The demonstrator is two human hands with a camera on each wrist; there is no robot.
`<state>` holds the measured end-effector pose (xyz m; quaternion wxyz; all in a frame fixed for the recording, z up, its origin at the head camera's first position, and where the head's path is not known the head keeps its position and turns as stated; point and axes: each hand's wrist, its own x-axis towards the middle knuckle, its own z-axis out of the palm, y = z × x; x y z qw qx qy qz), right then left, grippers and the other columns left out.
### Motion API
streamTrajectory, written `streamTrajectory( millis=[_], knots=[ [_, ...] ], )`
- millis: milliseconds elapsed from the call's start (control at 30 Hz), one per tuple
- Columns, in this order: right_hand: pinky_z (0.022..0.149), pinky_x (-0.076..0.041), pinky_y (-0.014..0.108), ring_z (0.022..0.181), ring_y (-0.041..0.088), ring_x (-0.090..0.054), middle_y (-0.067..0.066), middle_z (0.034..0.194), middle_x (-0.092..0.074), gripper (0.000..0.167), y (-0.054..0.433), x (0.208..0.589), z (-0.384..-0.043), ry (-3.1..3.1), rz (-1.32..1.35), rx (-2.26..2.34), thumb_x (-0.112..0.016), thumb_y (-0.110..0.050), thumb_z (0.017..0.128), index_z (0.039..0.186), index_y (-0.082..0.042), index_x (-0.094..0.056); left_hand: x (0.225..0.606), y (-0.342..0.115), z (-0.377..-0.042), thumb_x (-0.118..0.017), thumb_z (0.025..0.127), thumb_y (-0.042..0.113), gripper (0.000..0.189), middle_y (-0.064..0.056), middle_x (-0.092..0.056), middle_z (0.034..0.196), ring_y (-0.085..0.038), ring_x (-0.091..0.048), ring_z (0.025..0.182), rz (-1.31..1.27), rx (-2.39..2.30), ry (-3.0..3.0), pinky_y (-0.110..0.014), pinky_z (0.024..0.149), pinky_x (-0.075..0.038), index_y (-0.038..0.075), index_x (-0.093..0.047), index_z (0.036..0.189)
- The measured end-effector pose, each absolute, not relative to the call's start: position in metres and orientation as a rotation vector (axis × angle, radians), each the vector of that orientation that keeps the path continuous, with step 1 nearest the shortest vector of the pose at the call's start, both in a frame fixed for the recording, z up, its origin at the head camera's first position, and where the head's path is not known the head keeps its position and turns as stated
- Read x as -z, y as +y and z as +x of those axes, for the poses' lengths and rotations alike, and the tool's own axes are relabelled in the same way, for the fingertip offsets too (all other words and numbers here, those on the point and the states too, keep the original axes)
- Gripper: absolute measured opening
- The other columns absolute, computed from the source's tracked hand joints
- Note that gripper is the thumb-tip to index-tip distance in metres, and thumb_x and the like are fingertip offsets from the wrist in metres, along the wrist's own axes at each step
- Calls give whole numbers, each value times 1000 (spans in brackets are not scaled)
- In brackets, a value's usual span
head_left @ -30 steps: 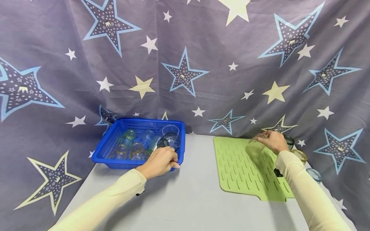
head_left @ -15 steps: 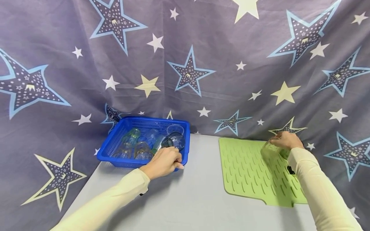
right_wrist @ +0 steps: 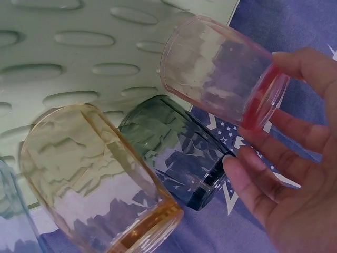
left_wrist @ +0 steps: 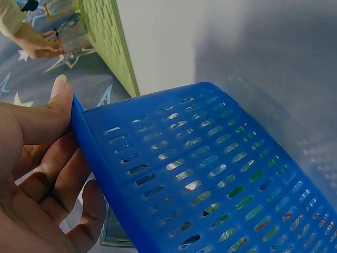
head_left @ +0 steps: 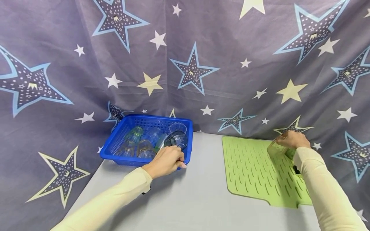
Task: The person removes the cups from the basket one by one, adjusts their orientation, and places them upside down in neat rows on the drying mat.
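At the green mat's [head_left: 245, 166] back right, my right hand [head_left: 295, 140] pinches the base end of a clear pink tumbler [right_wrist: 210, 66], held upside down with its rim at the mat. Beside it in the right wrist view stand a dark grey tumbler [right_wrist: 174, 147], which my fingertips come right up to, and an amber tumbler [right_wrist: 89, 168], both upside down. My left hand [head_left: 166, 162] grips the front right rim of a blue perforated basket [left_wrist: 137, 121], thumb over the edge and fingers curled under it. Several glasses lie inside, among them a green-tinted glass [head_left: 136, 133] and a dark glass [head_left: 180, 140].
A pale blue glass [right_wrist: 13, 211] stands at the left edge of the right wrist view. The white table [head_left: 202, 192] spreads between basket and mat. A purple star-printed curtain [head_left: 188, 106] hangs right behind both.
My right hand has moved a little right and lowered the pink tumbler to the mat beside the dark one. My left hand keeps its hold on the basket rim. The head view has shifted slightly.
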<state>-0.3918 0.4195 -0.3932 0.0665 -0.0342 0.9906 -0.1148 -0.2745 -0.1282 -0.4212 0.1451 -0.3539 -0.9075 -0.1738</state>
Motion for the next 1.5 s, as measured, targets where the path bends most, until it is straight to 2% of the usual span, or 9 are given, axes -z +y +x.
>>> streamTrajectory(
  millis=[400, 733, 967, 1167, 1333, 1500],
  knots=[
    [80, -49, 70, 115, 70, -46, 39, 131, -55, 55, 421, 401, -393, 3028, -123, 326, -64, -44, 96, 128, 1, -66, 420, -129, -273, -83, 87, 31, 18, 7, -57, 75, -10, -53, 66, -1012, 459, -2621, -24, 58, -47, 17, -74, 79],
    [73, -51, 68, 108, 68, -51, 40, 121, -60, 53, 427, 410, -396, 3053, -104, 285, -64, -44, 96, 119, 4, -68, 422, -128, -273, -83, 87, 29, 16, 8, -56, 75, -8, -51, 65, -1006, 490, -2640, -23, 57, -45, 18, -75, 79],
    [74, -51, 67, 107, 69, -51, 42, 119, -60, 52, 428, 412, -395, 3052, -90, 280, -62, -43, 98, 115, 5, -68, 424, -128, -274, -84, 87, 28, 16, 9, -56, 75, -8, -51, 66, -994, 478, -2642, -24, 58, -46, 18, -75, 79],
    [77, -50, 68, 107, 69, -52, 41, 117, -61, 54, 426, 414, -391, 3056, -82, 304, -62, -41, 98, 120, 8, -65, 428, -129, -275, -85, 86, 26, 16, 10, -56, 74, -8, -51, 66, -1001, 501, -2619, -24, 59, -47, 18, -74, 78],
    [80, -49, 69, 108, 68, -53, 35, 114, -66, 51, 425, 415, -390, 3089, -140, 345, -63, -38, 98, 124, 6, -66, 428, -128, -276, -86, 85, 27, 16, 11, -57, 75, -7, -51, 67, -995, 500, -2611, -24, 59, -47, 20, -74, 78],
    [76, -50, 66, 109, 66, -53, 33, 114, -67, 53, 426, 416, -391, 3101, -102, 385, -65, -42, 98, 123, 4, -67, 428, -128, -276, -86, 85, 26, 16, 11, -56, 74, -7, -52, 67, -998, 512, -2611, -25, 59, -47, 19, -74, 77]
  ],
)
